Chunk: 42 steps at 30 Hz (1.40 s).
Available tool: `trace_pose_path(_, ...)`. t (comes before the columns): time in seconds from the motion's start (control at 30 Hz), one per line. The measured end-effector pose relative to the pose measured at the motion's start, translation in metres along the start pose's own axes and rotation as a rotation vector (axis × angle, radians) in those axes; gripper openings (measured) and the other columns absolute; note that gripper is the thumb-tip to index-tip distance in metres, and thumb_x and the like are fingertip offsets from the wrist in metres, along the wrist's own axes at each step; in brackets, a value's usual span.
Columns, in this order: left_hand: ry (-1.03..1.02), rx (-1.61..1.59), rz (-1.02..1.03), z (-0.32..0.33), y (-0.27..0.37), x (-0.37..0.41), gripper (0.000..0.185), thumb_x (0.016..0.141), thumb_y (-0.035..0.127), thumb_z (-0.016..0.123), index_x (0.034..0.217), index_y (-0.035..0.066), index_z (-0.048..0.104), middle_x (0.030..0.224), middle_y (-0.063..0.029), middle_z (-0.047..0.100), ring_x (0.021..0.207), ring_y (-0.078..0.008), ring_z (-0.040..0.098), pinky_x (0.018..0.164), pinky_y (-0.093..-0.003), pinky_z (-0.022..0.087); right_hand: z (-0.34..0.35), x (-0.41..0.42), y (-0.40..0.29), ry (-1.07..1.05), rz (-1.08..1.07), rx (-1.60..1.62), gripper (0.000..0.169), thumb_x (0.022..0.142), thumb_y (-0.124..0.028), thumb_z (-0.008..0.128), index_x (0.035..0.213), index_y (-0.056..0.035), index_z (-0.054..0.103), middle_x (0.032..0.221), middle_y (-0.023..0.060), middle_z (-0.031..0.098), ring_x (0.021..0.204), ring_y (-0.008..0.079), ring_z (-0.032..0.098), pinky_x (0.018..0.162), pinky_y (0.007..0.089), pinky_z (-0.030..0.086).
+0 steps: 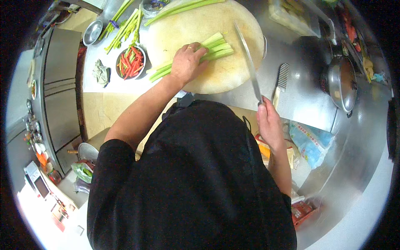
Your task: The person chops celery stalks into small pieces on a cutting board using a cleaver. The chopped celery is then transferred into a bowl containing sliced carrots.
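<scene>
My left hand (189, 62) rests over a bundle of celery stalks (218, 50), its fingers curled around them. The stalks lie side by side on a round, pale cutting board (203, 18), with their cut ends to the right of the hand. In my right hand (268, 120) is the handle of a kitchen knife (250, 61). Its long blade points away from me over the right part of the board, apart from the celery. More celery stalks (187, 8) lie along the board's far edge.
Left of the board stand a bowl of red and green strips (131, 63), a crumpled cloth (101, 73), leafy celery (125, 32) and a metal bowl (92, 32). To the right lie a crinkle cutter (282, 78) and a lidded pan (342, 82). A clear container (293, 17) stands behind.
</scene>
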<state>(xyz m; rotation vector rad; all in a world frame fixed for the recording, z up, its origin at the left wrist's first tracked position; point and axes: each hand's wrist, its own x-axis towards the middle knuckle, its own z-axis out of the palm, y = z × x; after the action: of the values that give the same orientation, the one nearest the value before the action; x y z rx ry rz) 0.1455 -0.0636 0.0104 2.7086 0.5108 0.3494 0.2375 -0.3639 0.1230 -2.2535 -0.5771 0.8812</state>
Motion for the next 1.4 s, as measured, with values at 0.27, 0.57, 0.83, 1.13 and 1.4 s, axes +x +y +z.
trace_pose_path(0.27, -0.004, 0.097, 0.056, 0.008, -0.004, 0.0, 0.038, 0.081, 0.028, 0.072, 0.118, 0.022, 0.066, 0.127, -0.0151, 0.06, 0.116, -0.0361, 0.057, 0.095, -0.0449, 0.052, 0.014, -0.016, -0.027, -0.174, -0.037, -0.013, 0.043, 0.106, -0.032, 0.042, 0.132, 0.0007, 0.052, 0.11, 0.0277, 0.065, 0.107, 0.043, 0.063, 0.093, 0.0443, 0.048)
trace_pose_path(0.57, 0.029, 0.095, 0.09, 0.009, -0.006, 0.0, 0.037, 0.082, 0.03, 0.071, 0.117, 0.021, 0.065, 0.127, -0.0142, 0.059, 0.114, -0.0355, 0.057, 0.094, -0.0448, 0.052, 0.016, -0.017, -0.022, -0.206, 0.024, 0.002, 0.043, 0.106, -0.032, 0.041, 0.133, 0.0003, 0.051, 0.113, 0.0275, 0.064, 0.109, 0.0409, 0.063, 0.094, 0.0436, 0.048)
trace_pose_path(0.83, 0.059, 0.064, 0.109, 0.008, -0.007, 0.004, 0.037, 0.082, 0.029, 0.07, 0.117, 0.019, 0.066, 0.124, -0.0143, 0.061, 0.112, -0.0339, 0.058, 0.096, -0.0426, 0.05, 0.03, 0.017, -0.012, -0.192, -0.053, 0.03, 0.035, 0.106, -0.028, 0.042, 0.124, -0.0002, 0.053, 0.077, 0.0046, 0.049, 0.07, 0.016, 0.048, 0.065, 0.0311, 0.042)
trace_pose_path(1.13, 0.058, 0.066, 0.084, 0.011, -0.014, 0.005, 0.039, 0.08, 0.029, 0.071, 0.118, 0.021, 0.067, 0.126, -0.0147, 0.06, 0.112, -0.034, 0.058, 0.098, -0.0413, 0.05, 0.031, 0.032, -0.009, -0.224, -0.061, 0.006, 0.032, 0.106, -0.03, 0.041, 0.109, -0.0003, 0.053, 0.071, 0.0015, 0.048, 0.063, 0.0117, 0.046, 0.059, 0.0297, 0.042)
trace_pose_path(1.4, 0.062, 0.03, 0.012, 0.005, -0.016, 0.014, 0.036, 0.081, 0.03, 0.072, 0.116, 0.02, 0.068, 0.126, -0.0136, 0.061, 0.112, -0.0345, 0.058, 0.096, -0.0425, 0.051, 0.031, 0.043, -0.026, -0.189, -0.143, -0.036, 0.034, 0.105, -0.033, 0.039, 0.109, -0.0027, 0.054, 0.068, 0.0017, 0.048, 0.054, 0.0126, 0.047, 0.047, 0.0314, 0.04)
